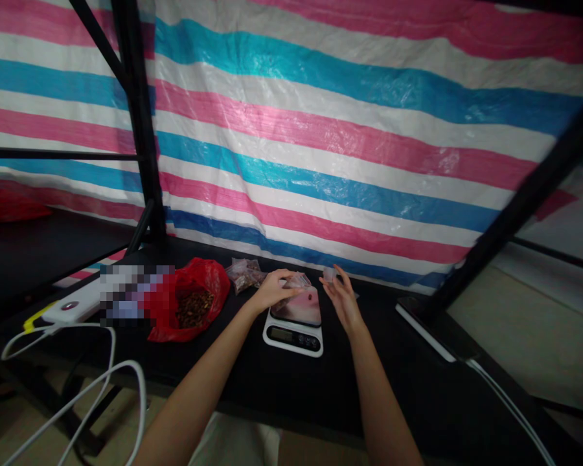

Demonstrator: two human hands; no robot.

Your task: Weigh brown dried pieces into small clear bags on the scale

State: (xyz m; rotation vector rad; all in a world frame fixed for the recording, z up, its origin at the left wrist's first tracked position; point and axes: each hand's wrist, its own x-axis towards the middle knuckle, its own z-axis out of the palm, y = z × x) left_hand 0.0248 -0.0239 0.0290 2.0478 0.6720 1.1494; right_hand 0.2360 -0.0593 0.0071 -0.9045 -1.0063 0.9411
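Note:
A white kitchen scale (pixel 293 342) with a shiny plate and a dark display panel stands on the black table in front of me. Over the back of its plate, my left hand (pixel 276 289) grips a clear plastic bag (pixel 298 280); what the bag contains is too small to make out. One small dark bit lies on the plate. Just right of the scale, my right hand (pixel 341 299) is raised with a small clear cup (pixel 329 275) between thumb and fingers. To the left, an open red plastic bag (pixel 214 278) contains many small brown dried pieces (pixel 194 308).
Several filled clear packets (pixel 245 274) lie behind the red bag. A white power strip (pixel 75 304) with looping white cables sits at the left. On the right are a flat white-edged device (pixel 425 330) and black frame posts. Striped sheeting (pixel 320 142) hangs behind the table.

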